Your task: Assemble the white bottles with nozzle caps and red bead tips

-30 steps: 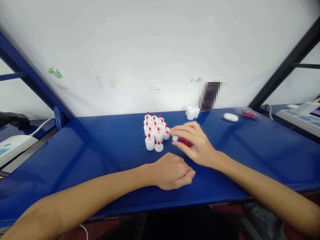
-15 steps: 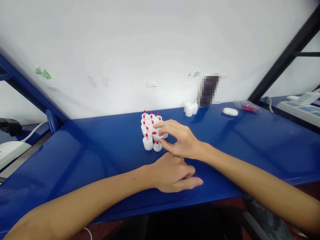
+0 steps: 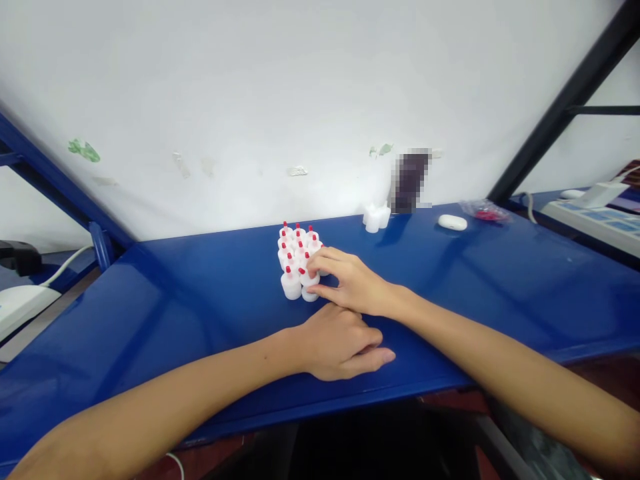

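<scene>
Several small white bottles (image 3: 291, 285) with red-tipped nozzles stand packed in rows on the blue table (image 3: 215, 293). My right hand (image 3: 345, 277) is at the front right of this group, thumb and fingers closed around one white bottle (image 3: 311, 279). That bottle's red tip leans to the left. Just below it shows the lower part of another white piece (image 3: 309, 294), mostly hidden. My left hand (image 3: 347, 343) rests on the table nearer to me, its fingers curled and thumb pointing right. Nothing shows in it; the right wrist is close above its knuckles.
A few white bottles (image 3: 375, 219) stand by the wall, beside a blurred dark patch (image 3: 410, 181). Farther right lie a white oval case (image 3: 453, 222) and a clear plastic bag (image 3: 485, 211) with red pieces. Metal frame posts (image 3: 555, 107) rise at both sides.
The held bottle has turned from lying sideways to more upright, and sits above the short white piece. My left hand keeps its pose. The whole view has shifted slightly.
</scene>
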`<state>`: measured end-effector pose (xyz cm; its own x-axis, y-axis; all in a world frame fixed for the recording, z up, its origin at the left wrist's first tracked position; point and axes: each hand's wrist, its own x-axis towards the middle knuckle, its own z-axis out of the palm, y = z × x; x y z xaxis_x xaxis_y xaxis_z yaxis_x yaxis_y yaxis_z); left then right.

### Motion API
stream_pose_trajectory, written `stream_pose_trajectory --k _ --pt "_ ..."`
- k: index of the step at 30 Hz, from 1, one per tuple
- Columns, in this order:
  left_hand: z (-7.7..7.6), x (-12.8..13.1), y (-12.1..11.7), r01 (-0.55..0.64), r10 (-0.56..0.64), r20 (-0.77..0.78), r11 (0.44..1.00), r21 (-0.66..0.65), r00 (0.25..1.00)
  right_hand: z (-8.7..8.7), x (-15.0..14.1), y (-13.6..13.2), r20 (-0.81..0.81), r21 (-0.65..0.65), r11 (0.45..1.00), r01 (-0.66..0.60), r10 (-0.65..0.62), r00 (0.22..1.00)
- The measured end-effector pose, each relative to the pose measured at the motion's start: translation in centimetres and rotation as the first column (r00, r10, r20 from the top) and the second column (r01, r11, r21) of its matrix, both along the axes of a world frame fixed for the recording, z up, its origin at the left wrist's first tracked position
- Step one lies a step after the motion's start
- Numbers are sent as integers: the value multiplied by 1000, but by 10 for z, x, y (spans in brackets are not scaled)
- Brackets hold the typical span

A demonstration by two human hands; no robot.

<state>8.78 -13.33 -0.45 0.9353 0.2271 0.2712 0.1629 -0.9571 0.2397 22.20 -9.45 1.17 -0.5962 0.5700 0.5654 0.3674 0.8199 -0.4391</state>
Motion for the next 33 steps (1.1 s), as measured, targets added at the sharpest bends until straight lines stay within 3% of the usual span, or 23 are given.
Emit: stream_pose_trajectory --k 17,20,23,25,27,28,31,33 --pt "-2 0 -1 -22 22 1 999 -31 1000 -3 8 3 184 -21 998 -53 56 981" --pt "-2 0 -2 -33 33 -5 996 -78 999 -1 7 1 171 44 998 -37 29 985" --pt "0 0 -4 -77 80 18 990 -117 997 11 15 3 157 198 979 36 -68 985" --pt "2 -1 -3 -87 96 47 984 -154 994 23 31 11 80 277 935 221 -252 964" --pt "5 -2 -3 -56 74 74 973 -226 994 34 53 26 -70 230 830 507 -506 860" --pt "6 -3 -2 -36 62 90 963 -269 994 36 66 35 -65 195 774 602 -602 796" --pt "8 -5 -1 11 45 138 924 -383 989 33 101 62 106 139 641 755 -767 632" --pt "8 -6 0 30 49 169 901 -432 984 23 116 75 246 128 602 788 -789 563"
